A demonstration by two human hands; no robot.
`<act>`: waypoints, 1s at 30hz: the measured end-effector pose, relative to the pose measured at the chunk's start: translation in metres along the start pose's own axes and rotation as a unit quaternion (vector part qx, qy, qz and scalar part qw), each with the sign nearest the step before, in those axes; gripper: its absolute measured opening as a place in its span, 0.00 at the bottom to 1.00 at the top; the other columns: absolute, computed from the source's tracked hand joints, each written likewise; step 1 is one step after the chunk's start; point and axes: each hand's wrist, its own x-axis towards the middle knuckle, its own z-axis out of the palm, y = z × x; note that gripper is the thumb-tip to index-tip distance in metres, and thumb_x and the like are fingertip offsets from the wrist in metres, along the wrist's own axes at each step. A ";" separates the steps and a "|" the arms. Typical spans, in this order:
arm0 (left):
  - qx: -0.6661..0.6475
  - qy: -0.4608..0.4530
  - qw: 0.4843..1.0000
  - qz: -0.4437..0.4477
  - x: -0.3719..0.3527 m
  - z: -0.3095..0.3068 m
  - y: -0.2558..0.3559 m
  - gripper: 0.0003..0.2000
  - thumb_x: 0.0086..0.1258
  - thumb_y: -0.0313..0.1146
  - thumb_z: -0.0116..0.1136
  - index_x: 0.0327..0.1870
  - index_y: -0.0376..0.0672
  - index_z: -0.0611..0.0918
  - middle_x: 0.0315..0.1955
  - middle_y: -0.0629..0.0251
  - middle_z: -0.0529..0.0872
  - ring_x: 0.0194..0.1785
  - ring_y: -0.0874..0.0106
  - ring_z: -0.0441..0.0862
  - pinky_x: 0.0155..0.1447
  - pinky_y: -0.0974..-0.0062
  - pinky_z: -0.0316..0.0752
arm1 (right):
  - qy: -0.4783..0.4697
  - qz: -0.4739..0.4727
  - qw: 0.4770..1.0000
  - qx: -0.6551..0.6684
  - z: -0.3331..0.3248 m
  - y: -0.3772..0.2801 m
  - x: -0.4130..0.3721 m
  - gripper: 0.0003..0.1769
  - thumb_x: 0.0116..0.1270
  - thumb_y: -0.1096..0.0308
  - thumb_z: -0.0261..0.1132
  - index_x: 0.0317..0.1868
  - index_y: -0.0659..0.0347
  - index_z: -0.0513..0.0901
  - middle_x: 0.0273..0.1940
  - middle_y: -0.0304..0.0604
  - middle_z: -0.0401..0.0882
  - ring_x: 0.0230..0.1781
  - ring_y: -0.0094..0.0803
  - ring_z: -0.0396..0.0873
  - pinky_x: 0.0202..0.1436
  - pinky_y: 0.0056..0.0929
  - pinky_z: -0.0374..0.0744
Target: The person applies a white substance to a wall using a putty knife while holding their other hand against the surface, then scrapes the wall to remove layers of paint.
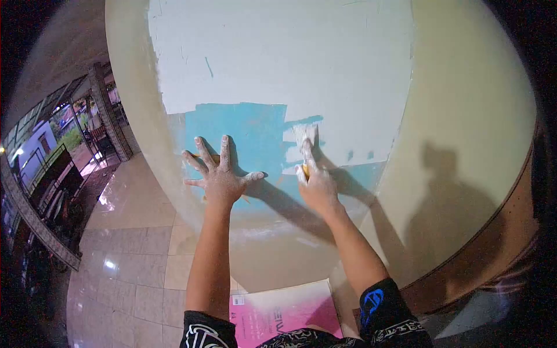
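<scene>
My left hand (222, 180), dusted white, is spread with fingers apart over the blue patch (255, 124) of the wall. Small orange marks show around its fingers and palm. To the right, my right hand (318, 184) grips a putty knife (307, 169) by its yellow handle, index finger stretched along the blade. White putty (303, 134) lies at the blade, beside the patch's right edge, where blue streaks show through the white coat (278, 52). Both hands' shadows fall on the wall to their lower right.
Below the wall, a pink printed cardboard sheet (284, 316) lies on the tiled floor (133, 267). At right, a cream wall (464, 87) meets the coated one and carries my shadow. Far left, a railing (43, 174) and a pillar (108, 110) border an opening outdoors.
</scene>
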 end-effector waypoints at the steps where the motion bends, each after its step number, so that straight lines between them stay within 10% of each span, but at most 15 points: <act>1: 0.000 0.000 1.000 0.001 0.001 -0.001 0.002 0.65 0.31 0.83 0.64 0.79 0.67 0.59 0.81 0.47 0.30 0.77 0.31 0.17 0.55 0.07 0.34 | 0.044 -0.035 0.998 0.008 -0.002 -0.001 0.005 0.40 0.73 0.59 0.57 0.81 0.41 0.48 0.29 0.59 0.84 0.29 0.61 0.82 0.38 0.56 0.80; 9: -0.026 0.083 0.995 0.042 0.005 0.018 -0.008 0.66 0.30 0.84 0.62 0.80 0.66 0.58 0.80 0.46 0.30 0.77 0.33 0.17 0.56 0.07 0.33 | -0.011 0.002 0.998 -0.069 0.029 0.013 -0.020 0.40 0.72 0.59 0.57 0.81 0.46 0.50 0.24 0.59 0.81 0.22 0.57 0.81 0.27 0.55 0.78; 11: 0.020 -0.065 0.997 -0.038 0.005 -0.007 0.007 0.66 0.32 0.83 0.64 0.80 0.66 0.56 0.80 0.44 0.29 0.77 0.34 0.16 0.56 0.08 0.33 | -0.003 -0.005 0.999 -0.033 0.003 -0.006 0.006 0.39 0.73 0.57 0.56 0.81 0.45 0.50 0.23 0.60 0.81 0.23 0.58 0.81 0.29 0.56 0.79; 17: -0.001 -0.092 0.995 -0.050 0.009 -0.003 0.005 0.66 0.37 0.76 0.70 0.81 0.66 0.50 0.79 0.42 0.25 0.77 0.32 0.15 0.57 0.08 0.32 | -0.050 0.012 0.998 -0.026 0.045 0.022 -0.039 0.40 0.74 0.56 0.56 0.81 0.43 0.49 0.25 0.62 0.81 0.28 0.61 0.82 0.34 0.57 0.78; 22: -0.125 -0.107 0.985 -0.048 -0.016 -0.006 0.025 0.46 0.67 0.48 0.66 0.82 0.63 0.48 0.80 0.46 0.26 0.77 0.28 0.22 0.63 0.13 0.42 | -0.082 -0.006 0.988 0.128 0.028 -0.013 -0.045 0.39 0.76 0.64 0.57 0.80 0.60 0.48 0.40 0.67 0.81 0.38 0.55 0.84 0.44 0.48 0.79; 25: -0.169 -0.056 0.981 0.081 -0.050 0.000 0.038 0.38 0.76 0.37 0.55 0.81 0.49 0.48 0.81 0.47 0.42 0.80 0.41 0.46 0.74 0.36 0.54 | 0.050 -0.119 0.969 0.209 0.043 -0.004 -0.052 0.37 0.77 0.68 0.56 0.77 0.70 0.47 0.44 0.58 0.78 0.40 0.44 0.81 0.48 0.39 0.79; 27: -0.382 -0.117 0.915 0.061 -0.068 0.012 0.046 0.35 0.79 0.36 0.51 0.81 0.43 0.48 0.76 0.46 0.59 0.75 0.53 0.64 0.75 0.57 0.60 | -0.102 -0.071 0.956 0.266 0.033 -0.004 -0.059 0.31 0.78 0.69 0.53 0.74 0.72 0.51 0.52 0.58 0.74 0.47 0.42 0.79 0.55 0.39 0.77; 29: -0.593 -0.196 0.781 0.000 -0.077 0.042 0.047 0.30 0.82 0.33 0.45 0.81 0.42 0.51 0.59 0.56 0.80 0.49 0.73 0.81 0.53 0.74 0.78 | -0.038 -0.182 0.967 0.177 0.045 0.016 -0.063 0.29 0.77 0.71 0.51 0.74 0.71 0.51 0.44 0.52 0.76 0.38 0.37 0.80 0.47 0.35 0.80; 30: -0.621 -0.218 0.751 -0.056 -0.081 0.033 0.055 0.31 0.82 0.34 0.47 0.81 0.42 0.51 0.57 0.58 0.81 0.52 0.73 0.81 0.53 0.75 0.78 | -0.190 -0.064 0.930 0.308 0.035 0.014 -0.062 0.30 0.77 0.72 0.50 0.74 0.70 0.51 0.44 0.52 0.78 0.35 0.35 0.80 0.43 0.34 0.81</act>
